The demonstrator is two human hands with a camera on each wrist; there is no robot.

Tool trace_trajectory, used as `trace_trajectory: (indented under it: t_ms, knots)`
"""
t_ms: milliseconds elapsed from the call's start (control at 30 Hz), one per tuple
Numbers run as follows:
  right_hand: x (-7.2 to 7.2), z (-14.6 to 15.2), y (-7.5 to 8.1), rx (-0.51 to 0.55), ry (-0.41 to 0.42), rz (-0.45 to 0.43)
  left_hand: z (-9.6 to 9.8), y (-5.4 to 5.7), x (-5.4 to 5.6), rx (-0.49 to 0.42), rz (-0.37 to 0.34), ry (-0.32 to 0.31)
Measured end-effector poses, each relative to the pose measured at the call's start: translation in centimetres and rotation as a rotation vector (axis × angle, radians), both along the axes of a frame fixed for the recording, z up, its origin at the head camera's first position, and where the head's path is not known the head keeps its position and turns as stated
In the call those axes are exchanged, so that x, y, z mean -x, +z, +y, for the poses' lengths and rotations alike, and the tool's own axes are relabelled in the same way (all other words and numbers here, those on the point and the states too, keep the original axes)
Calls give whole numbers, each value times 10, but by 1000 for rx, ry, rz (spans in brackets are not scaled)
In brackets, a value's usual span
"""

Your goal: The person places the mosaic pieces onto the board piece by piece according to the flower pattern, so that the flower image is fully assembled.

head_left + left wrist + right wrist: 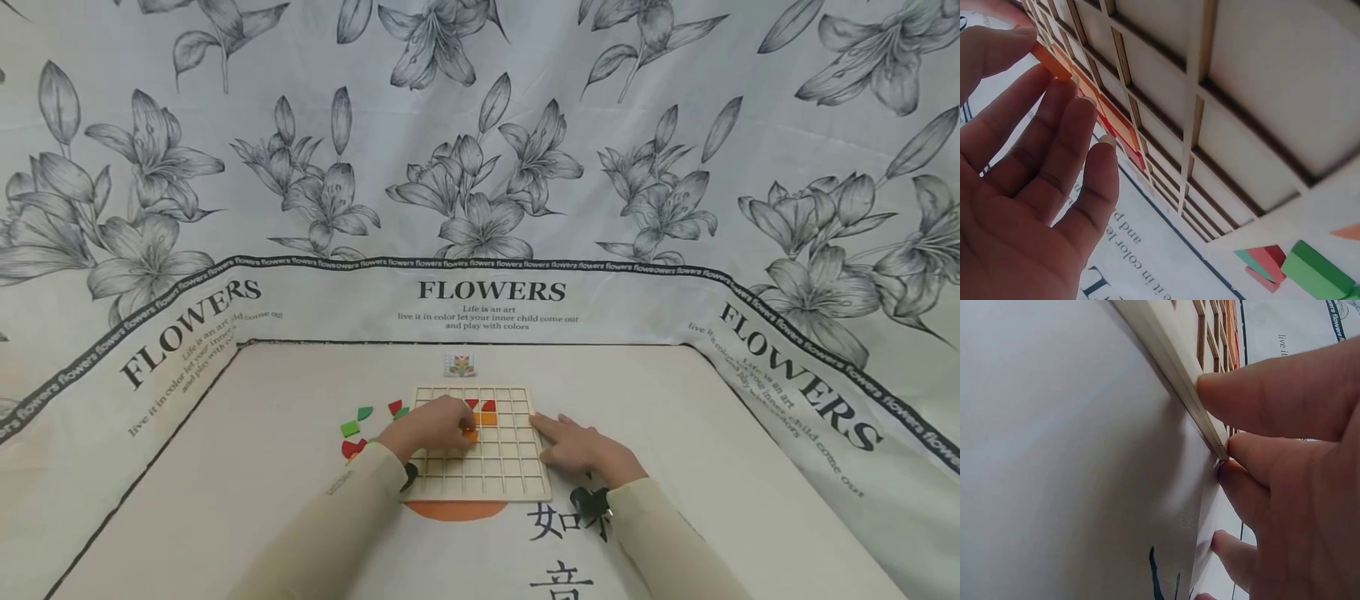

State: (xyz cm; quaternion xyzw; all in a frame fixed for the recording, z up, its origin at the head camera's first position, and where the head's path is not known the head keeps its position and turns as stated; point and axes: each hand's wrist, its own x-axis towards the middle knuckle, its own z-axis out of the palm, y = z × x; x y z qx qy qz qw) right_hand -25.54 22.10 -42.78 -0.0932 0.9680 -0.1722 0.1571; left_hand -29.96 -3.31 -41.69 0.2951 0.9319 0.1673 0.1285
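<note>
Thumb and index finger of my left hand (435, 423) pinch an orange block (1052, 61) over the middle of a wooden grid board (517, 482). The other left fingers stretch out beside it in the left wrist view. Orange pieces (487, 419) sit in the cells just beyond, with red pieces (489, 406) behind them. My left hand hides part of the grid's left side. My right hand (581, 448) rests along the board's right edge. In the right wrist view its fingertips (1210, 390) touch the rim, the fingers nearly straight.
Left of the board lie loose pieces, among them a light green block (350, 428), a dark green piece (364, 412) and red pieces (351, 448). Behind the board is a small picture card (460, 375). Floral cloth (491, 325) encloses the table's back and sides.
</note>
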Motion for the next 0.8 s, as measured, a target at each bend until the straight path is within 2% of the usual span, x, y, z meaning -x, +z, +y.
trace_trajectory:
  t_ms: [200,500,800]
  knots:
    - [1,0,-1,-11,2,9,8,-2,6,61,29,-20]
    - [0,-1,-1,-8,4,9,13,-2,5,96,12,32]
    - [0,-1,2,-10,2,6,14,0,4,110,44,6]
